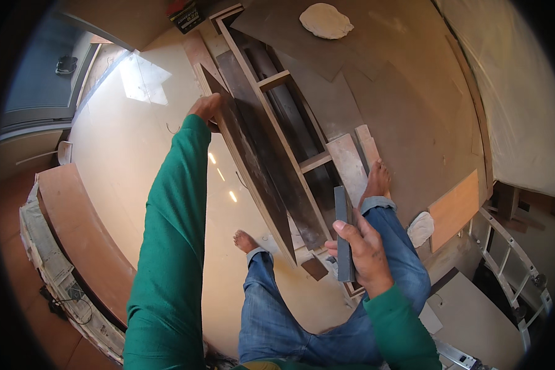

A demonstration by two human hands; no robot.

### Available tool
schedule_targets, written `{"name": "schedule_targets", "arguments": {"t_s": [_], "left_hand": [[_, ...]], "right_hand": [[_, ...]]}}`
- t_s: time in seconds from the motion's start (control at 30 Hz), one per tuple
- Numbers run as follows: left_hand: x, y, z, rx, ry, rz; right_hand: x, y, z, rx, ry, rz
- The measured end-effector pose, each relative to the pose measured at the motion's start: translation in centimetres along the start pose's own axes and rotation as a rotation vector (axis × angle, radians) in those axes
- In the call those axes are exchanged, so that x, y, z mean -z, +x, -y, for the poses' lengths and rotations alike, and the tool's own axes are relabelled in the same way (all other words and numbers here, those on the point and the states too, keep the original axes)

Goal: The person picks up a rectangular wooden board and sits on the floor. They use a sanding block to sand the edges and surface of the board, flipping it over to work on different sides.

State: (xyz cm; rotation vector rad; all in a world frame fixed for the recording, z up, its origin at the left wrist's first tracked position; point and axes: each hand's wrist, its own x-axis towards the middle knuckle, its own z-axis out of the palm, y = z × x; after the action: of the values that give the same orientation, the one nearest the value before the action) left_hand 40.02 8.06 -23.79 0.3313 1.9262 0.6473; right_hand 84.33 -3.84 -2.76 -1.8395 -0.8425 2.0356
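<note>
A long plywood board (pixel 247 162) stands on edge, tilted, with my left hand (pixel 207 110) gripping its near edge towards the upper end. My right hand (pixel 363 247) holds a grey rectangular block (pixel 344 236) upright between thumb and fingers, over my bent leg. To the right of the plywood board lies a long wooden frame (pixel 277 122) with short cross pieces and dark inner faces. A dark flat board (pixel 231 69) lies between the two. A small brown piece (pixel 314 268) rests on the floor near the board's lower end.
Pale wood offcuts (pixel 349 155) lie beside my right foot. White cloth-like bundles (pixel 326 21) sit on the floor covering. An orange-brown panel (pixel 453 210) and an aluminium ladder (pixel 504 254) are at the right. An adhesive box (pixel 185 17) stands at the top; a curved panel (pixel 83 231) lies left.
</note>
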Motion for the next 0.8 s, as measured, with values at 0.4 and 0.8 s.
{"name": "schedule_targets", "arguments": {"t_s": [0.4, 0.8], "left_hand": [[3.0, -4.3, 3.4, -0.059, 0.038, -0.001], [2.7, -29.0, 11.4, -0.151, -0.151, -0.107]], "right_hand": [[1.6, -0.1, -7.0, -0.466, 0.083, 0.073], [1.6, -1.6, -13.0, -0.623, 0.042, 0.075]]}}
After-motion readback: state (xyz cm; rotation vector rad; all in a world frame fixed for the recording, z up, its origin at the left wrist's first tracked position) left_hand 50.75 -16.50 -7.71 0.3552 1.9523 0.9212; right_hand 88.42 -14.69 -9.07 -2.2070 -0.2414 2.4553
